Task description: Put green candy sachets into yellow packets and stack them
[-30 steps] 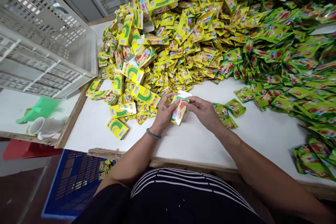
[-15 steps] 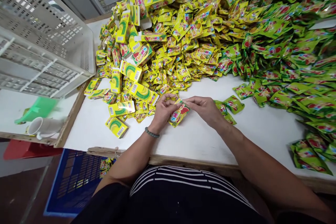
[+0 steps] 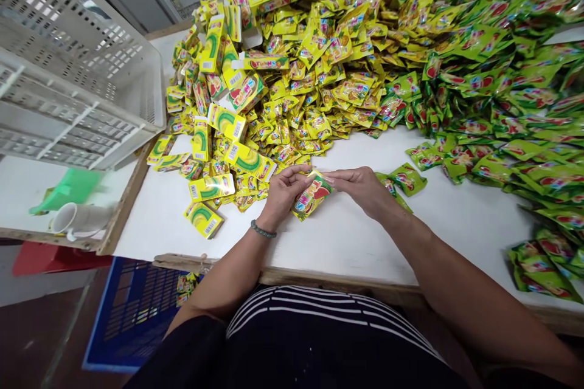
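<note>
A small printed carton (image 3: 310,197), yellow and green with a watermelon picture, is held tilted over the white tabletop (image 3: 347,249). My left hand (image 3: 286,191) grips its left side, thumb on the upper part. At its upper right end, my right hand (image 3: 358,188) pinches with thumb and fingertips; the exact edge or flap in the pinch is hidden. Close beyond my right hand lie several green sachets (image 3: 408,179). Left of my left hand are several yellow cartons (image 3: 204,219), and a heap of yellow sachets (image 3: 314,124) rises behind.
A heap of green sachets (image 3: 497,97) spreads along the right. More cartons lie on top of the yellow pile. At left stand a white plastic crate (image 3: 132,82), a white mug (image 3: 82,219) and a green sheet (image 3: 68,188). Below the wooden edge sits a blue crate (image 3: 123,310).
My right hand has shifted slightly to the right at the carton's upper end. The carton's printed face is turned a little more toward me. My left hand stays nearly in place.
</note>
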`<act>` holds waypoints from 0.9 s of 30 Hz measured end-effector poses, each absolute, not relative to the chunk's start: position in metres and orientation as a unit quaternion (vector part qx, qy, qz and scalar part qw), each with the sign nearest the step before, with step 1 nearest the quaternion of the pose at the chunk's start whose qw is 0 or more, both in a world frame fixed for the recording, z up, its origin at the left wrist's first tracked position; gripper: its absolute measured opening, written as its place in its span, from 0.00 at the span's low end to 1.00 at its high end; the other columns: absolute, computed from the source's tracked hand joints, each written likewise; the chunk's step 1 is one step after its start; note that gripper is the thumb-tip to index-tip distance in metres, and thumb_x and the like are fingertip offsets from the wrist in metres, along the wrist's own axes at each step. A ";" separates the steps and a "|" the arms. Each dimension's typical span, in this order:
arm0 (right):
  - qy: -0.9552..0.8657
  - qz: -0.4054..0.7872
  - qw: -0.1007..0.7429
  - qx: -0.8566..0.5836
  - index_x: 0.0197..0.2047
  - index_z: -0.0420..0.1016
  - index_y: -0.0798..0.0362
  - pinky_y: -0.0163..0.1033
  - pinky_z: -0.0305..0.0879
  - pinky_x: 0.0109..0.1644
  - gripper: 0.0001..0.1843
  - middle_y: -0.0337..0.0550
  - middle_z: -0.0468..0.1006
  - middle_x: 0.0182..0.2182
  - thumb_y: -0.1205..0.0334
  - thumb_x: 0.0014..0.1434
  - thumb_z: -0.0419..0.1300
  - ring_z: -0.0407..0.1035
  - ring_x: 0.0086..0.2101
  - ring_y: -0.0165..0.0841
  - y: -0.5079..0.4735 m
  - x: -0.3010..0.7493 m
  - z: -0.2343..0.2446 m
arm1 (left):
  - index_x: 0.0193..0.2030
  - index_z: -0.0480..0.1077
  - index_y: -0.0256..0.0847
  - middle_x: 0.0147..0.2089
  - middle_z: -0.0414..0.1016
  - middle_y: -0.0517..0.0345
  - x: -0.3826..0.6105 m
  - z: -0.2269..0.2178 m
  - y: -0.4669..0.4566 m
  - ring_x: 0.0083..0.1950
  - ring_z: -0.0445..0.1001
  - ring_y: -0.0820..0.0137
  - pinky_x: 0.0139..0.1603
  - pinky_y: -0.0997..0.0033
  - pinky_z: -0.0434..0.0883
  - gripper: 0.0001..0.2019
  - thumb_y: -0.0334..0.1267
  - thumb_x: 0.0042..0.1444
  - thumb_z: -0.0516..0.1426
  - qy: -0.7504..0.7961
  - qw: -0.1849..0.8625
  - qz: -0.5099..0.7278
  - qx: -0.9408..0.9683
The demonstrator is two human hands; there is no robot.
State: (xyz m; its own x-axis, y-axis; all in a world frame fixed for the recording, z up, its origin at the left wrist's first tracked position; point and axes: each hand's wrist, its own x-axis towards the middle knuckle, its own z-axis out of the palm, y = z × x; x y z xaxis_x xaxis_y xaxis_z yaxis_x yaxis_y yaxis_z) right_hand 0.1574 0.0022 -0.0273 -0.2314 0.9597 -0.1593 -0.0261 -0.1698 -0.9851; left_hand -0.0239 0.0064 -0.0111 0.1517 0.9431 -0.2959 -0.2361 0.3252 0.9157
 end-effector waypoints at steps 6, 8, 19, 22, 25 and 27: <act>-0.603 0.470 0.437 -0.473 0.43 0.83 0.43 0.51 0.65 0.62 0.13 0.39 0.82 0.49 0.52 0.58 0.60 0.73 0.52 0.40 -0.011 0.137 -0.020 | 0.40 0.76 0.37 0.27 0.77 0.62 -0.028 -0.010 0.008 0.26 0.72 0.76 0.30 0.75 0.68 0.24 0.43 0.36 0.73 0.479 0.657 0.475 0.336; -0.630 0.433 0.437 -0.474 0.42 0.83 0.43 0.50 0.66 0.60 0.13 0.40 0.82 0.48 0.53 0.59 0.58 0.73 0.49 0.40 -0.011 0.132 -0.018 | 0.41 0.75 0.37 0.26 0.77 0.63 -0.029 -0.011 0.008 0.25 0.72 0.76 0.30 0.75 0.68 0.24 0.43 0.36 0.73 0.480 0.660 0.470 0.336; -0.684 0.170 0.121 -0.699 0.44 0.79 0.51 0.50 0.66 0.42 0.24 0.55 0.80 0.38 0.56 0.42 0.73 0.73 0.40 0.51 0.014 0.227 -0.043 | 0.56 0.72 0.44 0.57 0.75 0.46 -0.052 0.027 0.003 0.57 0.72 0.58 0.59 0.56 0.68 0.23 0.46 0.53 0.64 0.477 0.378 0.307 0.731; -0.682 0.187 0.071 -0.704 0.44 0.78 0.50 0.46 0.62 0.35 0.25 0.52 0.80 0.35 0.56 0.41 0.73 0.72 0.36 0.47 0.018 0.232 -0.049 | 0.64 0.65 0.47 0.70 0.59 0.46 -0.085 0.049 0.011 0.72 0.52 0.48 0.70 0.42 0.52 0.32 0.41 0.52 0.65 0.538 0.120 0.221 0.805; -0.676 0.251 0.102 -0.686 0.32 0.77 0.47 0.41 0.58 0.30 0.11 0.42 0.77 0.25 0.53 0.46 0.69 0.69 0.27 0.40 0.019 0.221 -0.040 | 0.67 0.61 0.48 0.74 0.51 0.46 -0.116 0.053 0.026 0.75 0.41 0.41 0.70 0.34 0.45 0.36 0.33 0.50 0.64 0.549 0.013 0.065 0.833; -0.665 0.301 0.168 -0.663 0.25 0.73 0.47 0.40 0.54 0.26 0.12 0.39 0.72 0.19 0.50 0.50 0.65 0.64 0.22 0.35 0.019 0.213 -0.035 | 0.66 0.63 0.48 0.72 0.56 0.46 -0.129 0.050 0.038 0.75 0.43 0.41 0.70 0.33 0.43 0.35 0.29 0.49 0.62 0.532 -0.006 -0.005 0.847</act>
